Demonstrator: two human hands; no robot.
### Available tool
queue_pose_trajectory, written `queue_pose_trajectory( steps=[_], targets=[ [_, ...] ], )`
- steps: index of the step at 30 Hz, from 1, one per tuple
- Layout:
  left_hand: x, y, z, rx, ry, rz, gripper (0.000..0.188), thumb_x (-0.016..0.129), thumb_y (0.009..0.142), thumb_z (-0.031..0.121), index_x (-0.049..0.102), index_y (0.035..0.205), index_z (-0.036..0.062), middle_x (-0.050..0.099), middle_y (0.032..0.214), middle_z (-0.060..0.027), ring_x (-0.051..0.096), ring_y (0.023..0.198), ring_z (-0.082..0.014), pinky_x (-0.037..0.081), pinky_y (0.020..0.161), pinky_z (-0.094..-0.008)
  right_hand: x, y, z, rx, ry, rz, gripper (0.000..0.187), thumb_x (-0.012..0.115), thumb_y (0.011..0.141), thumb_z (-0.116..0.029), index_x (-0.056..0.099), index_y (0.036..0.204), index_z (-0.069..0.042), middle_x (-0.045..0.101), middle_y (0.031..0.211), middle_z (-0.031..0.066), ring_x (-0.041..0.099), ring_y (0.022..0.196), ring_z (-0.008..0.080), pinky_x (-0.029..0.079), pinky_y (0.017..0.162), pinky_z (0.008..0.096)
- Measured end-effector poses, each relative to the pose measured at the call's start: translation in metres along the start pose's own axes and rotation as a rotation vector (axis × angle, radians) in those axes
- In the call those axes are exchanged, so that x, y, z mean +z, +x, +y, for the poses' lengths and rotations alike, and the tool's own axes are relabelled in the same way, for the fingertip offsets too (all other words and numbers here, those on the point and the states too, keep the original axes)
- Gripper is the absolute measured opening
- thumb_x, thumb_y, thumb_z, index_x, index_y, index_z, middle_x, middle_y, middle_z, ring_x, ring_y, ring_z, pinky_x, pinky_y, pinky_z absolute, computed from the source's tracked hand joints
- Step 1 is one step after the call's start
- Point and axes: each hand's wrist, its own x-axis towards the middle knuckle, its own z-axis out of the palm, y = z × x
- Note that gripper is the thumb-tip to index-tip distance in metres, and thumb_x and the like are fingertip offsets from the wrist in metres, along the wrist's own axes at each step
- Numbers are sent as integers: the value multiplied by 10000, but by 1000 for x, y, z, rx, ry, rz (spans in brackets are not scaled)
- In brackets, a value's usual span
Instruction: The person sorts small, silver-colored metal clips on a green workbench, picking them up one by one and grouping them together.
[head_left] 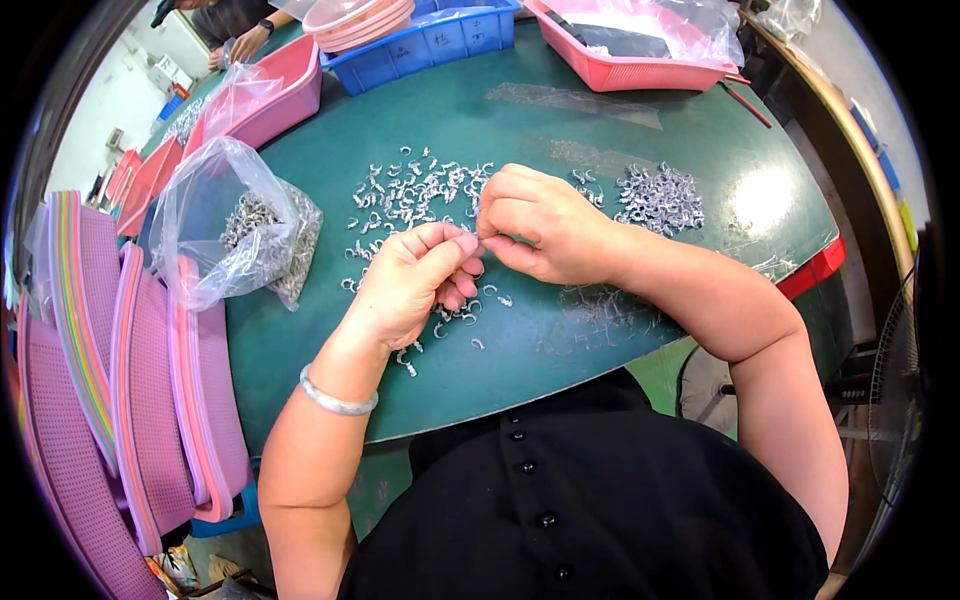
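Observation:
Over the middle of the green table, my left hand (425, 275) and my right hand (545, 222) meet fingertip to fingertip. Both are closed in a pinch, thumb against forefinger. Whatever sits between the fingertips is too small and too covered to make out. Around and beneath the hands lie many small curved silver metal pieces (415, 192), like little open hoops. Some of them show below my left hand, near the table's front. To the right of my right hand is a denser pile of similar silver pieces (660, 198).
A clear plastic bag (245, 225) of metal pieces stands at left. Pink trays (285, 90) and a blue crate (425, 50) line the back; another pink tray (630, 70) is back right. Purple baskets (150, 390) crowd the left side. Another person's hand (250, 42) shows far left.

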Motion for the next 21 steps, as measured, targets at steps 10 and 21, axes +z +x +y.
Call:
queue_pose_trajectory(
  steps=[10, 21],
  targets=[
    [-4, 3, -4, 99, -74, 17, 102, 611, 903, 152, 610, 876, 53, 609, 749, -19, 548, 604, -76, 426, 520, -195, -7, 0, 2, 272, 274, -3, 82, 626, 790, -21, 613, 871, -16, 589, 871, 107, 592, 806, 265, 482, 689, 327],
    [-12, 4, 0, 134, 34, 116, 92, 579, 910, 123, 610, 908, 36, 593, 747, -9, 529, 584, -60, 412, 500, -183, -6, -11, 12, 291, -109, -261, 57, 648, 755, -82, 626, 795, -48, 575, 841, 94, 563, 858, 291, 460, 747, 383]
  ],
)
